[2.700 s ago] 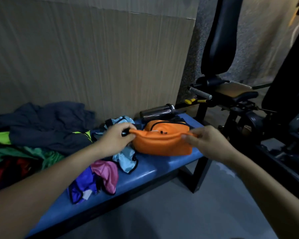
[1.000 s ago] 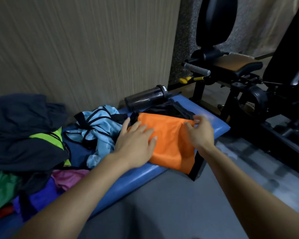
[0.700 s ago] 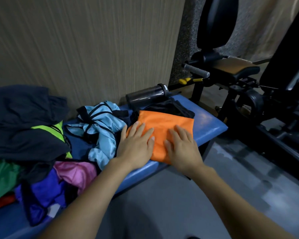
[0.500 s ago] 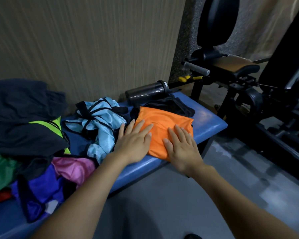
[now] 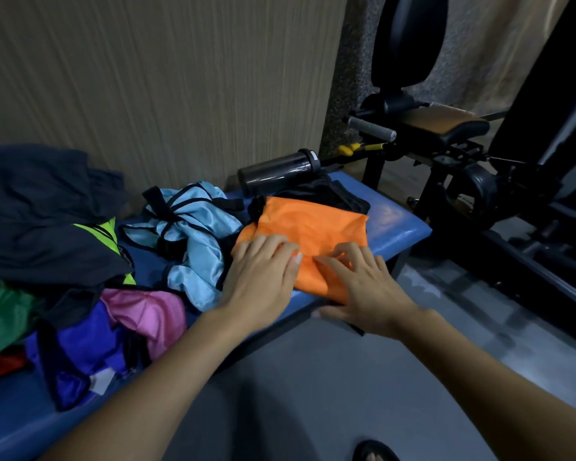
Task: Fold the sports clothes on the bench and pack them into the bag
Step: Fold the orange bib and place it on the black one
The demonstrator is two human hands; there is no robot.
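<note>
Orange garment [image 5: 316, 227] on bench [image 5: 399, 224]; left hand [image 5: 260, 277] flat, right hand [image 5: 363, 287] pinching fold.

Your blue padded bench [image 5: 393, 224] carries a folded orange garment [image 5: 313, 227] near its right end, with a black garment [image 5: 323, 191] and a dark bottle [image 5: 278, 171] lying on its side behind it. Left of these lie a light-blue top [image 5: 197, 234], pink cloth [image 5: 147, 311], purple cloth [image 5: 80, 347], a green garment [image 5: 0, 314] and a dark heap [image 5: 40, 221].
</note>
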